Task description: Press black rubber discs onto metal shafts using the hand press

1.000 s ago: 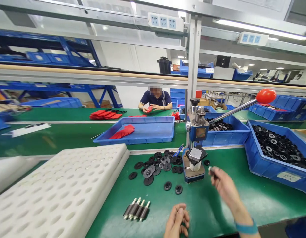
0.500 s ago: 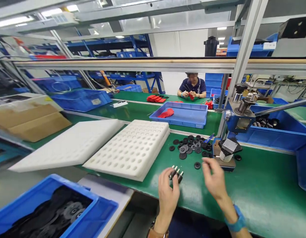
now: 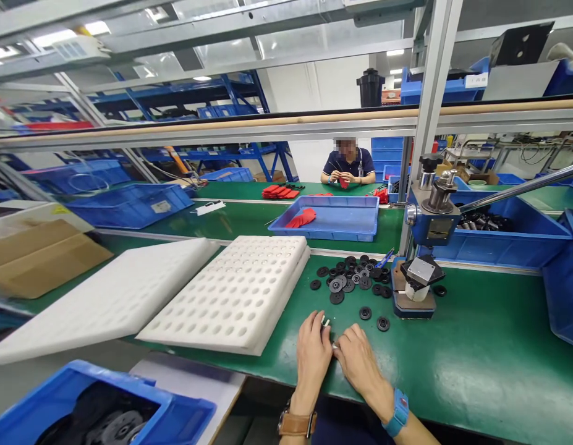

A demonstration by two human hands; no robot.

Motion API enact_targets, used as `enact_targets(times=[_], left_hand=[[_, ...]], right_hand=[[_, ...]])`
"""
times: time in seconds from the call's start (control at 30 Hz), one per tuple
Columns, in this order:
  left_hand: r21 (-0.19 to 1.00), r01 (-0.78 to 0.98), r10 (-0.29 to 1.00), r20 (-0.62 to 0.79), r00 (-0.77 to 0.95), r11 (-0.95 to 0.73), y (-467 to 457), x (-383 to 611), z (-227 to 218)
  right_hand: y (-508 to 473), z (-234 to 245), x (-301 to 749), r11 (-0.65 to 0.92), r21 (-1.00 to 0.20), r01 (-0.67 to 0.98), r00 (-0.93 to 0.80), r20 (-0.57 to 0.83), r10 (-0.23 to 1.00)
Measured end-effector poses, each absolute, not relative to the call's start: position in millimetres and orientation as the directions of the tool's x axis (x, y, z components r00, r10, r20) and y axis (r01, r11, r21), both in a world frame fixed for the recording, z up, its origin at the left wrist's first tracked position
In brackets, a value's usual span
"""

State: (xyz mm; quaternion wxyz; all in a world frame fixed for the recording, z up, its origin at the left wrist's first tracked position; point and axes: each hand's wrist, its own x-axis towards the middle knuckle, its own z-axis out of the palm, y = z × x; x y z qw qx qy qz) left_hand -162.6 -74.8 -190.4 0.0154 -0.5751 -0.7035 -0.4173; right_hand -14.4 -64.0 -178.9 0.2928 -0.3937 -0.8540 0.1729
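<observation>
Right grip (image 3: 359, 353) has moved beside left grip (image 3: 314, 342), both curled, white-ended rollers (image 3: 326, 322) at their fingertips, hold unclear.

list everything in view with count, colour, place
press: one, blue and silver, right of centre
discs: many, black and grey, mostly left of press
slim parts: count hidden, white ends, front centre
thin tool: one, blue, beside the discs
foam slabs: at least two, white, left of discs
tray: one, blue, centre
flat pieces: several, red, in and behind tray
bins: several, blue, left, right and back
carton: one, brown, far left
worktop: one, green, beneath the press
metal bars: several, grey, overhead and upright
co-worker: one, dark blue top, back centre
left hand: one, brown wristband, front centre
right hand: one, blue wristband, front centre
</observation>
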Motion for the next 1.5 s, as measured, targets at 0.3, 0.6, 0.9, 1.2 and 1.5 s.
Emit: enact_targets(times=[0.3, 0.6, 0.9, 1.2, 1.5], left_hand=[[0.542, 0.840, 0.793, 0.525, -0.308, -0.033, -61.1, -177.5, -189.9], [0.587, 0.780, 0.785, 0.580, -0.218, -0.218, -95.3, -154.6, -167.9], [0.870, 0.493, 0.796, 0.279, -0.537, 0.028, -121.8, -138.5, -203.7], [0.855, 0.518, 0.726, 0.340, -0.597, 0.025, -127.9, -139.2, -203.7], [0.905, 0.426, 0.714, 0.291, -0.636, 0.011, -115.2, -118.6, -192.4]], right_hand=[[-64.7, -180.0, -17.1, 0.624, -0.523, 0.581, -0.483, 0.396, 0.781], [-53.4, -165.4, 0.8, 0.620, -0.625, 0.474, -0.434, 0.447, 0.782], [-5.5, -161.7, -39.0, 0.592, -0.584, 0.555, -0.427, 0.411, 0.805], [24.1, -171.4, -58.2, 0.517, -0.470, 0.716, -0.381, 0.358, 0.853], [6.9, -166.3, -32.0, 0.519, -0.473, 0.712, -0.341, 0.413, 0.845]])
